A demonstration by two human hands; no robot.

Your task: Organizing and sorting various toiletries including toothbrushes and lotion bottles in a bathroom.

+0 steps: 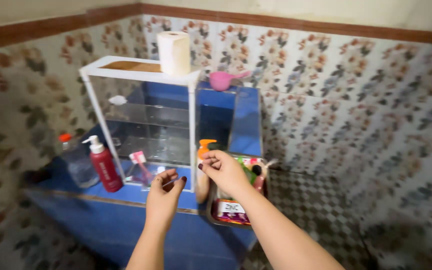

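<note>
My left hand [164, 194] is raised in front of the blue tiled ledge [141, 196], thumb and fingers pinched on a thin pale strip [170, 182]. My right hand [222, 169] is a little higher and to the right, fingertips curled and pinched together; nothing shows in them. It hovers over a basket [215, 212] of toiletry bottles and tubes, beside an orange pump bottle [204, 148]. The two hands are apart. Behind the left hand, a white-framed glass shelf unit [141, 75] stands on the ledge with pink-handled items [138, 161] inside.
A toilet roll [174, 52] stands on top of the shelf unit. A pink scoop [223, 80] rests on the blue water tank [246, 120]. A red pump bottle [104, 166] and a clear orange-capped bottle [76, 160] stand at the left. Floral tiled walls surround; checkered floor at right.
</note>
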